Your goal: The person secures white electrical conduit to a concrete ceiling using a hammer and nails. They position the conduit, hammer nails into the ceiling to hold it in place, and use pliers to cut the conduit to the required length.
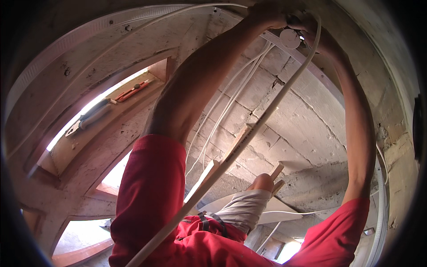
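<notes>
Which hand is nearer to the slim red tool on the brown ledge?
Left: the left hand is above and right of the slim red tool; the right hand is farther right.

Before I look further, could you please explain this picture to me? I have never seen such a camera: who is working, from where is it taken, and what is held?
There is no machine: a person in a red top works with bare hands. The one picture comes from a wide fisheye camera worn on the head, so straight edges look bent.

Both arms are raised. The left hand and right hand come together near the upper edge, beside a flat, round white disc. A long, thick, pale cable curves past the right hand. I cannot tell what the fingers grip.

On the pale window ledge, at the left, lie a slim red tool and a dark grey object. Behind is a pale block wall.
</notes>
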### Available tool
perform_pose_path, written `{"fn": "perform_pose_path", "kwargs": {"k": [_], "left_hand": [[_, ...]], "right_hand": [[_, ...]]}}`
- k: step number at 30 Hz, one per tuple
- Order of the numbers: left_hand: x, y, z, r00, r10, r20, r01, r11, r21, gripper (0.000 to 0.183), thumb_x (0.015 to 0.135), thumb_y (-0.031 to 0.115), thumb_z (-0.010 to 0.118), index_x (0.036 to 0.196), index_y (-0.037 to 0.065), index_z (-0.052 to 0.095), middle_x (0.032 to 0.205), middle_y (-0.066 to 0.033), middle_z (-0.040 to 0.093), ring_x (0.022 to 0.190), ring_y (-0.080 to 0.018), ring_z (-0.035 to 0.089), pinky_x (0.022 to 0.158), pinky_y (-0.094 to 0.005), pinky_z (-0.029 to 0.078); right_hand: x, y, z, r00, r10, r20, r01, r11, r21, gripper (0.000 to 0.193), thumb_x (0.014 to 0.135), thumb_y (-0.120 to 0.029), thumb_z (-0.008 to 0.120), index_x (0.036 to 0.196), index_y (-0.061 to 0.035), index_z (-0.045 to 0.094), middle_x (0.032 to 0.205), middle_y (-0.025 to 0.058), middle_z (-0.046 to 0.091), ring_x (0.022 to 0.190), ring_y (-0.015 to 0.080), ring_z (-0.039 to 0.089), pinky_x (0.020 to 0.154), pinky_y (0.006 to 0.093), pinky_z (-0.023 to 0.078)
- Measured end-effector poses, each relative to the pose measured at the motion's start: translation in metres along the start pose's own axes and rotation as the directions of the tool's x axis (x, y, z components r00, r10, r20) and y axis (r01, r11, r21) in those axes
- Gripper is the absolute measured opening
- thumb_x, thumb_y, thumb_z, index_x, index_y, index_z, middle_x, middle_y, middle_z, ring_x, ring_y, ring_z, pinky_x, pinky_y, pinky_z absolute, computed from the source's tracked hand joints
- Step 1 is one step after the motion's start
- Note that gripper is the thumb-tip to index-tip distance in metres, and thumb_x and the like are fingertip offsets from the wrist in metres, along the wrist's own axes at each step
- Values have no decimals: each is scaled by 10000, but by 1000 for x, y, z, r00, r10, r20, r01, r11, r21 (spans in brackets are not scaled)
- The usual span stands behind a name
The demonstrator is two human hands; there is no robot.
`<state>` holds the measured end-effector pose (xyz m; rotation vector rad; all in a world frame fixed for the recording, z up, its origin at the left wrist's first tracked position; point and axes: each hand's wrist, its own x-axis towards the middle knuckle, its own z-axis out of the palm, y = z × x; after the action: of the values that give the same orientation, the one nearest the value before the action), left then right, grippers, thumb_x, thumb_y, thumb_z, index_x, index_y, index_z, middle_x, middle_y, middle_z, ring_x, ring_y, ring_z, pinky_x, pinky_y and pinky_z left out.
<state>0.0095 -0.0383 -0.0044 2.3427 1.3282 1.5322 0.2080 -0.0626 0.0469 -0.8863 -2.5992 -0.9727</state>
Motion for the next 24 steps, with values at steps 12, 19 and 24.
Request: {"fn": "perform_pose_path", "kwargs": {"k": [12,19,24], "left_hand": [[21,-20,26,999,43,29,-43,999,-29,198,927,240,625,997,105,752,1007,-110,771,965,-249,745,888,-559,498],[27,2,-1,884,-103,455,422,596,-683,321,942,354,648,787,88,742,768,-79,749,712,-217,705,612,-359,509],[29,-10,-23,911,160,381,-123,985,-119,480,973,508,611,1064,46,704,1088,-155,748,965,-230,707,778,-419,534]], "right_hand": [[3,-20,-9,999,23,35,-22,999,-28,275,1015,-62,533,1260,-100,652,1138,172,656,1105,350,653,919,451,533],[-12,28,10,996,-27,90,58,932,-357,293,1020,-56,533,1278,-108,661,1109,127,696,1002,282,677,904,389,549],[16,-20,5,966,251,60,-252,968,12,314,928,-96,664,1231,-168,707,1214,186,702,1136,276,682,936,432,557]]}}
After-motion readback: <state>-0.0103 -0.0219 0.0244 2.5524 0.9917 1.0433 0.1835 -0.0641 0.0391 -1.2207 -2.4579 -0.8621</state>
